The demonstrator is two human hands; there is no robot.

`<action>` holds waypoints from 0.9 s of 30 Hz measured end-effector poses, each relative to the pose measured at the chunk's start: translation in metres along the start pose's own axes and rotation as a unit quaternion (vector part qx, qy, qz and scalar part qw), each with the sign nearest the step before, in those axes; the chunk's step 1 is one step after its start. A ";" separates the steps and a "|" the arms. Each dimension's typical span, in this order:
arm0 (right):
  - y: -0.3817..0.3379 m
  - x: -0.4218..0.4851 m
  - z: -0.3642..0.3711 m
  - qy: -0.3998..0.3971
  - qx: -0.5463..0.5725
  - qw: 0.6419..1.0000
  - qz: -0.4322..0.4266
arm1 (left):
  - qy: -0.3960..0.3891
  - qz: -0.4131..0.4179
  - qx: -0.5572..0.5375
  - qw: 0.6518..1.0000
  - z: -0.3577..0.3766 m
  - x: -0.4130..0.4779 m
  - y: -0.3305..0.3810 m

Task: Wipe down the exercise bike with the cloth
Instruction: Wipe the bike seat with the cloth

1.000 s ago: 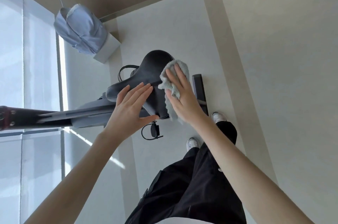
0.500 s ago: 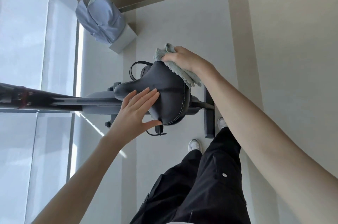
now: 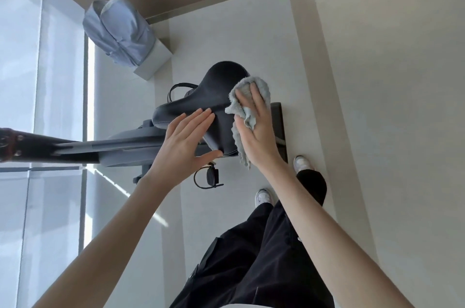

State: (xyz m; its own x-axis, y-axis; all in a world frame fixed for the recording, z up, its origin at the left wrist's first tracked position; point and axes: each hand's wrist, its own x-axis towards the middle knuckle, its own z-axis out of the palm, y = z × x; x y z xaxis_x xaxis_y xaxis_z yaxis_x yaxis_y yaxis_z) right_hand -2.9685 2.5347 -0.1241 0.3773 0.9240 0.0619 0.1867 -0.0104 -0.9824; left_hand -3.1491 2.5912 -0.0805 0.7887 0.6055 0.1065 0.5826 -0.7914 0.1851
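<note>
The exercise bike's black saddle (image 3: 216,96) is just below me, its grey frame (image 3: 120,149) running off to the left. My right hand (image 3: 259,131) presses a pale grey-blue cloth (image 3: 241,106) flat against the saddle's right side with straight fingers. My left hand (image 3: 183,141) rests on the near left part of the saddle, fingers straight and thumb spread under the edge. A pedal with a strap (image 3: 208,177) hangs below the saddle.
A light blue backpack (image 3: 118,31) leans on a white box (image 3: 156,58) by the window at upper left. The bike's dark rear stabiliser bar (image 3: 279,129) lies on the floor right of the saddle. My feet in white shoes (image 3: 264,197) stand close to it.
My right hand with the cloth has swept from the saddle's far edge back to its near right side. The left hand has stayed on the saddle.
</note>
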 end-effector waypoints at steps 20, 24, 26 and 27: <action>-0.008 -0.038 0.002 -0.152 -0.557 0.776 -0.254 | 0.022 -0.107 -0.030 0.994 -0.016 -0.032 -0.011; -0.037 -0.009 0.010 -0.244 -0.614 0.712 -0.237 | 0.033 -0.158 -0.029 0.986 -0.017 -0.042 -0.007; -0.046 0.006 0.018 -0.285 -0.621 0.690 -0.240 | 0.042 -0.180 -0.031 0.982 -0.018 -0.049 -0.005; -0.049 0.014 0.022 -0.301 -0.620 0.682 -0.243 | 0.046 -0.191 -0.032 0.980 -0.019 -0.052 -0.004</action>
State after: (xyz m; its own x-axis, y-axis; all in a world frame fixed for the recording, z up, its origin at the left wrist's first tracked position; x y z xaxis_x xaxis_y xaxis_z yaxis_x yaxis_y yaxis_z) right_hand -2.9924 2.5570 -0.0788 -0.3740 0.9192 -0.1232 0.9220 0.3829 0.0574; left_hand -3.1964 2.5640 -0.0684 0.4935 0.8634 0.1044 0.8156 -0.5011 0.2894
